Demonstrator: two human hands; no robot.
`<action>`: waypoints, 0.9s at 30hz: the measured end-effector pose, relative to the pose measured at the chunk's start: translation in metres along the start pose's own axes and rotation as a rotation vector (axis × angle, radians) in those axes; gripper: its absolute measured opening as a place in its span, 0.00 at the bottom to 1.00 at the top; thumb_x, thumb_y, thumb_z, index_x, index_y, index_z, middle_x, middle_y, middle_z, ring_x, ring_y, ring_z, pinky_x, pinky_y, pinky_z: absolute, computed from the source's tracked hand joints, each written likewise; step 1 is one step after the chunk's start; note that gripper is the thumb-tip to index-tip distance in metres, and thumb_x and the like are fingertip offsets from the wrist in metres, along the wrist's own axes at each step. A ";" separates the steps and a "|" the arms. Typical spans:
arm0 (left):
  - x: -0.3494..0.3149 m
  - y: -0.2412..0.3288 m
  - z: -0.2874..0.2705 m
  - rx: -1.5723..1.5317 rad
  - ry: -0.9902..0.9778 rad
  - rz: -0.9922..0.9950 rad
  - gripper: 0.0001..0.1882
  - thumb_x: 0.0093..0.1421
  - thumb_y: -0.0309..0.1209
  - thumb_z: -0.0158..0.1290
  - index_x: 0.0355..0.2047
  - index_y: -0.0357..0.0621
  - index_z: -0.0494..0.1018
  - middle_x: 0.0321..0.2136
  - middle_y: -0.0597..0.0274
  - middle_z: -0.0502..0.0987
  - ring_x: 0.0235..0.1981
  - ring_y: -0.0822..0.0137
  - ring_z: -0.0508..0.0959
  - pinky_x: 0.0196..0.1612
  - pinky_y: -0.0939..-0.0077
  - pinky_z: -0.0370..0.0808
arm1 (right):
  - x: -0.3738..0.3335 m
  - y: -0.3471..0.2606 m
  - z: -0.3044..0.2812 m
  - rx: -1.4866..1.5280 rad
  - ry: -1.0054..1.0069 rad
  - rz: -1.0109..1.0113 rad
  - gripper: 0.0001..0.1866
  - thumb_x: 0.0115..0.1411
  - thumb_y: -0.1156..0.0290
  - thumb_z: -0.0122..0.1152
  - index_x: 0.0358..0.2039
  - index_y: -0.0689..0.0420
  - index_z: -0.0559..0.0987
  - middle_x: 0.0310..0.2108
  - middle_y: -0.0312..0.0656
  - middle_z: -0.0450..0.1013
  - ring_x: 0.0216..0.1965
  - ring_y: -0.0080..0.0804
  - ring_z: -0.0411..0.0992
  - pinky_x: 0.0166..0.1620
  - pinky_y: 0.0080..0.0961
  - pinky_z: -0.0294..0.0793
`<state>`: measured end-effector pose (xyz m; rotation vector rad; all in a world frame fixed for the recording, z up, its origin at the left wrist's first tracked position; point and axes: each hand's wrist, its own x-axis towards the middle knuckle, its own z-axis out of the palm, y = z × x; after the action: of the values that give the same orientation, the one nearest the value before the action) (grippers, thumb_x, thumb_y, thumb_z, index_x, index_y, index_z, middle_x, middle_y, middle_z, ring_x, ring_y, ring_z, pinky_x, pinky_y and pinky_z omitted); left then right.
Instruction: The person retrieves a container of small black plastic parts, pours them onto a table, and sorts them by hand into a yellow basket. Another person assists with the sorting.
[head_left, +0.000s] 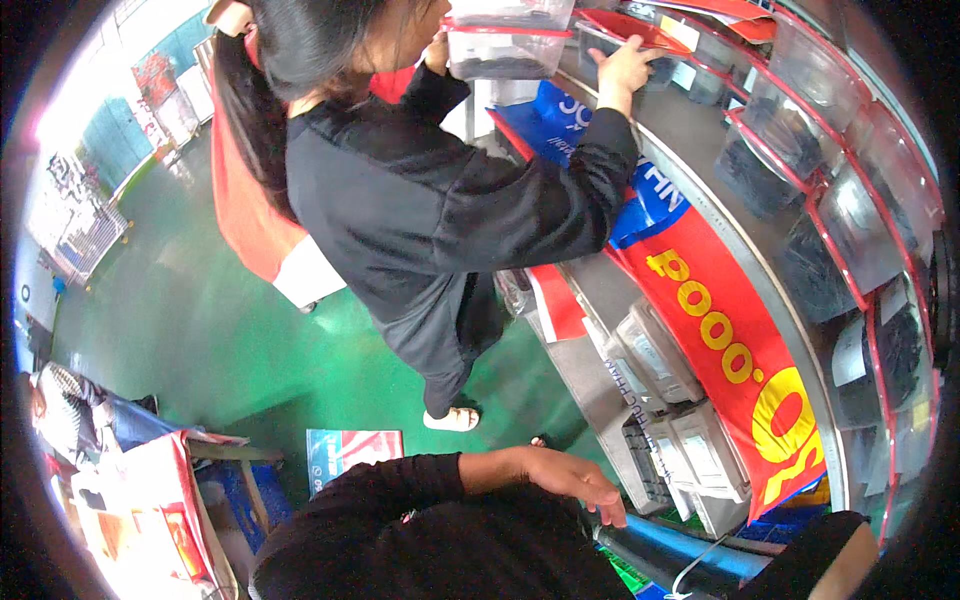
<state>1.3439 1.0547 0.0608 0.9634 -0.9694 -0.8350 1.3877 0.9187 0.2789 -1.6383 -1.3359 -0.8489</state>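
My left hand (572,478) reaches out from a black sleeve at the lower middle, beside the shelf's near end. Its fingers hang loosely bent, a little apart, and nothing shows in them. Closest to it is a blue pipe-like bar (690,545) with a pale tie around it. Of my right arm, only a black sleeve and a bare forearm (852,565) appear at the lower right; the hand is out of sight. Ahead, a co-worker in dark clothes (400,200) holds a clear box with a red rim (505,50) and touches a red lid (635,32) with the other hand.
Several clear boxes with red rims (765,160) line the curved shelf at right. A red and blue banner (700,310) hangs along its front, above lidded containers (705,450). At lower left stands a table with red and white sheets (140,510). Another person (75,415) is behind it.
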 end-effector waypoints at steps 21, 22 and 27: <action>-0.045 0.017 0.022 0.254 0.384 -0.028 0.25 0.65 0.45 0.35 0.44 0.35 0.70 0.39 0.56 0.75 0.41 0.68 0.72 0.48 0.73 0.66 | 0.021 0.006 0.067 0.352 0.118 -0.152 0.09 0.58 0.65 0.47 0.33 0.58 0.71 0.26 0.40 0.70 0.32 0.27 0.70 0.37 0.27 0.69; -0.049 0.021 0.034 0.260 0.484 -0.063 0.25 0.64 0.46 0.35 0.44 0.35 0.70 0.40 0.55 0.75 0.41 0.68 0.72 0.48 0.73 0.66 | 0.020 0.006 0.072 0.394 0.145 -0.150 0.09 0.58 0.65 0.47 0.33 0.57 0.71 0.26 0.40 0.70 0.32 0.27 0.70 0.37 0.27 0.69; -0.114 0.011 0.095 0.295 0.934 0.096 0.26 0.64 0.47 0.36 0.45 0.34 0.70 0.41 0.54 0.74 0.43 0.66 0.72 0.50 0.71 0.65 | 0.033 -0.016 0.114 0.595 0.257 -0.179 0.10 0.59 0.65 0.46 0.34 0.57 0.70 0.25 0.39 0.69 0.32 0.26 0.69 0.37 0.26 0.69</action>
<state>1.2179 1.1350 0.0630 1.3626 -0.3126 -0.0923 1.3780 1.0372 0.2633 -0.9297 -1.3918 -0.6502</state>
